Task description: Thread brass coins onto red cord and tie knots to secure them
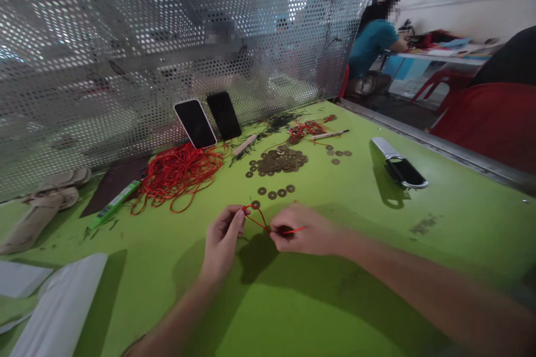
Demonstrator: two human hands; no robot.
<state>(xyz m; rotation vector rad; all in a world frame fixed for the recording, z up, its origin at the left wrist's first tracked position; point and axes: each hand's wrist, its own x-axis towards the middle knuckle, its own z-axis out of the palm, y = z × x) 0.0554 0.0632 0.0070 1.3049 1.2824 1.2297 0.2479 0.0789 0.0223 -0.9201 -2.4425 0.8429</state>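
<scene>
You can pass over open green table (268,307) between your forearms (180,309), or beyond your right hand (299,228) toward the silver gadget (387,149), but the red string (267,228) spans the gap to your left hand (224,234). Ahead, loose coins (272,195) and the coin pile (282,162) stand in the way, while farther left the heap of red cord (180,173) and two phones (195,124) block you before the perforated panel (268,28) walls off the back. Left of your left forearm, bare table reaches the white strips (62,307).
</scene>
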